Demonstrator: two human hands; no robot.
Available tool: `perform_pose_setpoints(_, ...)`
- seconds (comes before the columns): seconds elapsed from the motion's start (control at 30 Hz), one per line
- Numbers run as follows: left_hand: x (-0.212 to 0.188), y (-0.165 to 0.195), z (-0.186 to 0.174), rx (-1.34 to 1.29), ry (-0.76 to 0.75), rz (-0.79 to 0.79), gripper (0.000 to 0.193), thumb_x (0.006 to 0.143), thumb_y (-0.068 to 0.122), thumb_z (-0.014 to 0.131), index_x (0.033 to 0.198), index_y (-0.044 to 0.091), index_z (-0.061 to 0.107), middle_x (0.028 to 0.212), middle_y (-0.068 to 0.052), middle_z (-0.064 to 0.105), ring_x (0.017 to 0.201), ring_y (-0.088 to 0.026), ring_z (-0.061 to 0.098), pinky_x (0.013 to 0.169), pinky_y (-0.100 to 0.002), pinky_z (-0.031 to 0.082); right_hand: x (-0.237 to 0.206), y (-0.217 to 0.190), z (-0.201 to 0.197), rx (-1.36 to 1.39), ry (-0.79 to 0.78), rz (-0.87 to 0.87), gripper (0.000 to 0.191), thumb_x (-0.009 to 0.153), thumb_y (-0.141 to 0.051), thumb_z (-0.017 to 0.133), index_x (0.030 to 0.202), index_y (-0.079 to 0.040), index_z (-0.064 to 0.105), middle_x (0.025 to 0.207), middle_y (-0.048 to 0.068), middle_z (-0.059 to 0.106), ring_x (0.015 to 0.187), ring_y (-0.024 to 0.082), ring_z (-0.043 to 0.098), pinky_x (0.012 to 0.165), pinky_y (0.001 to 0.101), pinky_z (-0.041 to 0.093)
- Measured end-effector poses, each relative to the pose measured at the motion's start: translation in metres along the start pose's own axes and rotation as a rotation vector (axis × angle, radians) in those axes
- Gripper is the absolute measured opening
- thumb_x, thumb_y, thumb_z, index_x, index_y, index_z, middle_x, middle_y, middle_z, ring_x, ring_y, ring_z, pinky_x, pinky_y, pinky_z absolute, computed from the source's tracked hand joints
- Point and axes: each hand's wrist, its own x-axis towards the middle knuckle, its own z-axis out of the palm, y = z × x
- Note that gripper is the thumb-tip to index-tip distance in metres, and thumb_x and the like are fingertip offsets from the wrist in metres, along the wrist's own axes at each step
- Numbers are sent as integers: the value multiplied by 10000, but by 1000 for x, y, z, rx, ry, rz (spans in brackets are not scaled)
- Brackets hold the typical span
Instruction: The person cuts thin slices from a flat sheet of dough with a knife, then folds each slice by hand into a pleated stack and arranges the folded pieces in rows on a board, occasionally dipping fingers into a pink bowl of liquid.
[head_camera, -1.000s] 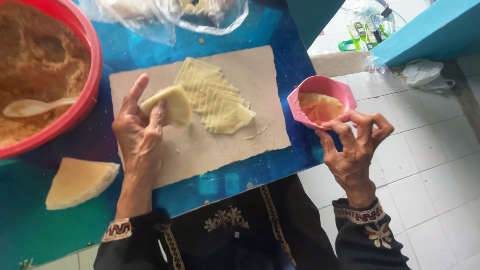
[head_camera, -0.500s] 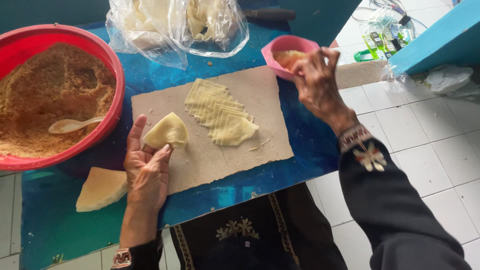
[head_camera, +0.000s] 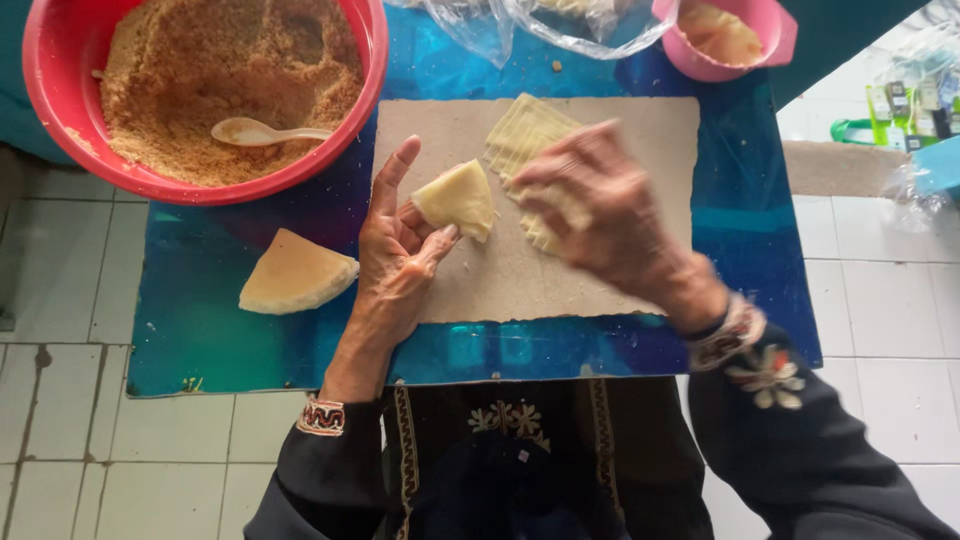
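Seen from above: blue table (head_camera: 240, 350) on a white tiled floor (head_camera: 880, 330). At its far left corner, red bowl (head_camera: 60, 120) filled with brown crumbs, a pale spoon (head_camera: 262, 132) lying in them. In the middle, brown paper sheet (head_camera: 500, 270). At the far edge, clear plastic bag (head_camera: 560, 25) and pink cup (head_camera: 760, 45). Left of the sheet, folded pastry wedge (head_camera: 295, 272) on the bare table. On the sheet, stack of ridged dough sheets (head_camera: 525, 135), partly under the blurred right hand (head_camera: 600, 205); grip there impossible to tell. Left hand (head_camera: 400, 255) beside it, thumb and fingers pinching a small folded dough piece (head_camera: 460, 198).
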Motion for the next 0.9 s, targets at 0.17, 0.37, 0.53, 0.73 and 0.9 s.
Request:
perform_pose_setpoints(0.17,-1,4,3,-30,-39,40,846,959,-167,563,1629,171,172,1519,-222,534,1317,-234,614,1073,-329,558,16,-32,29,164,-59,18,258,885,-68,808,1124,-52,711,1130,126,686,1075,324,627,941,402,546)
perform_pose_setpoints(0.37,1,0,3,18,-60,92,842,974,-136,586,1624,191,163,1569,-242,503,1372,-262,605,1093,-339,575,21,-30,25,188,-54,90,174,932,-86,779,1096,-67,727,1082,106,729,980,239,692,875,358,575)
perform_pose_setpoints(0.53,0,0,4,38,-62,119,840,984,-112,635,1619,183,171,1537,-237,530,1335,-254,626,1069,-338,595,16,-24,29,278,-140,408,122,973,-138,741,1058,-50,743,971,71,746,693,124,623,637,273,537)
perform_pose_setpoints(0.73,2,-1,6,42,-16,65,778,992,-78,620,1609,135,198,1403,-209,651,1206,-213,695,998,-316,620,9,-7,26,852,-105,681,233,1074,-171,621,1209,12,673,981,80,688,810,81,605,711,251,530)
perform_pose_setpoints(0.9,3,0,8,-8,16,19,778,959,-121,608,1609,101,242,1225,-205,712,1100,-199,713,951,-302,619,2,7,7,1371,68,872,254,1076,-177,602,1237,19,616,1132,106,700,1009,154,703,859,312,601)
